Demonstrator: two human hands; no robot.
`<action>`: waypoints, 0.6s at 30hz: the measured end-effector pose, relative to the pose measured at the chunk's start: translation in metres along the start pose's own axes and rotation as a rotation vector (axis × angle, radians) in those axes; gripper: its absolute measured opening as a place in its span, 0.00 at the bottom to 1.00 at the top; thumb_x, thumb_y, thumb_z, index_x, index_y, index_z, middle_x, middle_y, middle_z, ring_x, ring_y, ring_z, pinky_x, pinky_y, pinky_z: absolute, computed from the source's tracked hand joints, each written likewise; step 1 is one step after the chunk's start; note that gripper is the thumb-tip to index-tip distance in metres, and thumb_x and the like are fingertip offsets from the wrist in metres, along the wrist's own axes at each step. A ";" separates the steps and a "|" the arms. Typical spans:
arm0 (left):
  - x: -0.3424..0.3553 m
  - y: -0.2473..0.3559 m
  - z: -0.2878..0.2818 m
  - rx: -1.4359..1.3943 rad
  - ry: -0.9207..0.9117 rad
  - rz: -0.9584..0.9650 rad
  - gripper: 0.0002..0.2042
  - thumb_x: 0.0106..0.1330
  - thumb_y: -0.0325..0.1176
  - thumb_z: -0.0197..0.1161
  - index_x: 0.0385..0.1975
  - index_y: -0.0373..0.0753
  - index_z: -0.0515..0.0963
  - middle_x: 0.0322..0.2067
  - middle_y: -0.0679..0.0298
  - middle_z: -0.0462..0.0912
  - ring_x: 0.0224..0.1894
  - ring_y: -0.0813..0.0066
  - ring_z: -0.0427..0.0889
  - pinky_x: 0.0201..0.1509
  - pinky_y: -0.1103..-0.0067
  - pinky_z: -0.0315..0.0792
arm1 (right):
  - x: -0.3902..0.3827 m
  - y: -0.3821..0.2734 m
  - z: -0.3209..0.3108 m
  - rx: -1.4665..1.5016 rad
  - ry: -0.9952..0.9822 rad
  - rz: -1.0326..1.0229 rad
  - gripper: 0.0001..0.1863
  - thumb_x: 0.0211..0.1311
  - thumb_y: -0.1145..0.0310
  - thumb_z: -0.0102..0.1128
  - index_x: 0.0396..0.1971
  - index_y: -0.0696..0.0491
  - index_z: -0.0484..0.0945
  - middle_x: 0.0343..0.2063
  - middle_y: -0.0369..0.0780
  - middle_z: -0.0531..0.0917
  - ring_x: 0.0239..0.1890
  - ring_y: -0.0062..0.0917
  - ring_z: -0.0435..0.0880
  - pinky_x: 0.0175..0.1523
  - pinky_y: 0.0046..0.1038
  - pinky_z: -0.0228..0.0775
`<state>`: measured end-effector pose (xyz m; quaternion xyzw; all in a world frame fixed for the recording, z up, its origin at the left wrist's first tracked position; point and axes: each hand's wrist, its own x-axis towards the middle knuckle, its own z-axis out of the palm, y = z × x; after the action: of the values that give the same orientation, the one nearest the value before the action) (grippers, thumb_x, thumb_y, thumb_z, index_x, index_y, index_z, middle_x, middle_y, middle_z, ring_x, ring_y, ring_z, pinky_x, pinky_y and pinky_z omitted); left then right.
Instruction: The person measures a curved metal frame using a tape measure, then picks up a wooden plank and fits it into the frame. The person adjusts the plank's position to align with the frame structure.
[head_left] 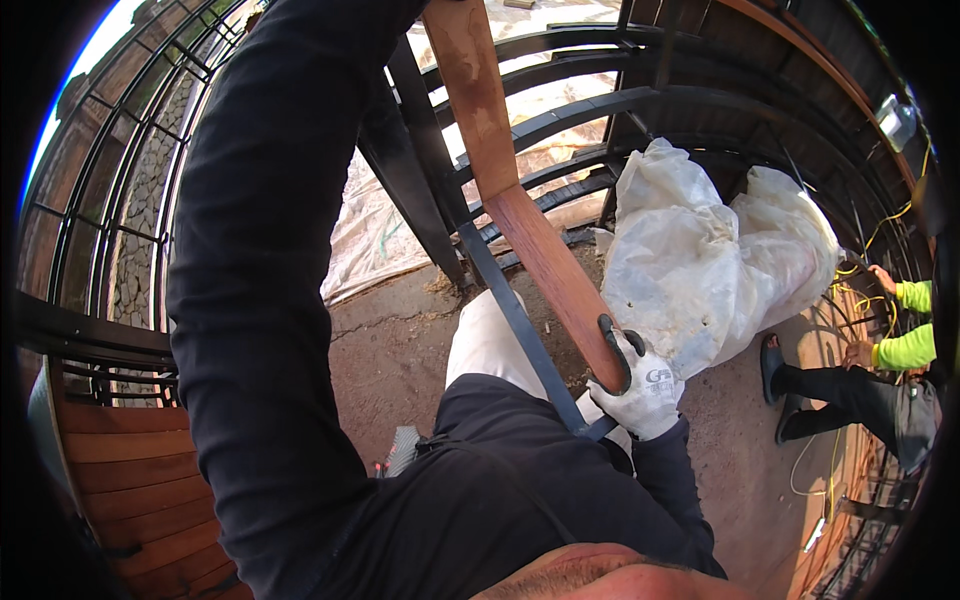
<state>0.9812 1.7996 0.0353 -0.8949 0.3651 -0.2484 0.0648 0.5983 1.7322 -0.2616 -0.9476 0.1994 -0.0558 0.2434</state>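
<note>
My right hand, in a white glove with dark fingertips, is closed round the near end of a reddish-brown wooden board. The board slants away to the upper left. There its far end meets a lighter brown wooden piece at an angle; I cannot tell whether the two are joined. My left arm, in a dark sleeve, reaches up past the top edge, so the hand is out of sight. A dark flat metal bar runs beside the board, down toward my lap.
Curved black metal rails stand ahead. Cloudy plastic sheeting is bundled right of the board. Farther right, a person in bright green sleeves works near yellow cords. Wooden slats lie at the lower left.
</note>
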 end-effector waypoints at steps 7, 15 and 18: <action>-0.001 -0.004 0.002 -0.045 0.010 0.036 0.47 0.42 0.51 0.80 0.62 0.35 0.65 0.50 0.46 0.79 0.54 0.50 0.79 0.57 0.64 0.72 | 0.004 0.006 0.010 -0.007 0.014 -0.011 0.48 0.42 0.57 0.72 0.69 0.37 0.62 0.51 0.54 0.76 0.50 0.47 0.80 0.54 0.43 0.74; 0.001 -0.001 0.005 0.011 0.015 0.037 0.48 0.41 0.51 0.79 0.62 0.36 0.64 0.49 0.47 0.81 0.52 0.50 0.80 0.57 0.65 0.72 | 0.007 0.013 0.012 -0.025 0.033 -0.019 0.47 0.41 0.57 0.72 0.68 0.38 0.65 0.51 0.53 0.76 0.50 0.47 0.79 0.53 0.43 0.74; 0.001 -0.003 0.008 0.029 0.046 0.064 0.48 0.41 0.52 0.79 0.62 0.36 0.65 0.49 0.47 0.81 0.53 0.51 0.80 0.58 0.65 0.72 | 0.007 0.011 0.011 -0.039 0.032 -0.009 0.47 0.41 0.56 0.72 0.68 0.38 0.65 0.51 0.53 0.76 0.50 0.47 0.80 0.53 0.43 0.74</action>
<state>0.9876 1.8001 0.0295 -0.8757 0.3914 -0.2719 0.0774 0.6034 1.7255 -0.2765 -0.9519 0.2002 -0.0680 0.2215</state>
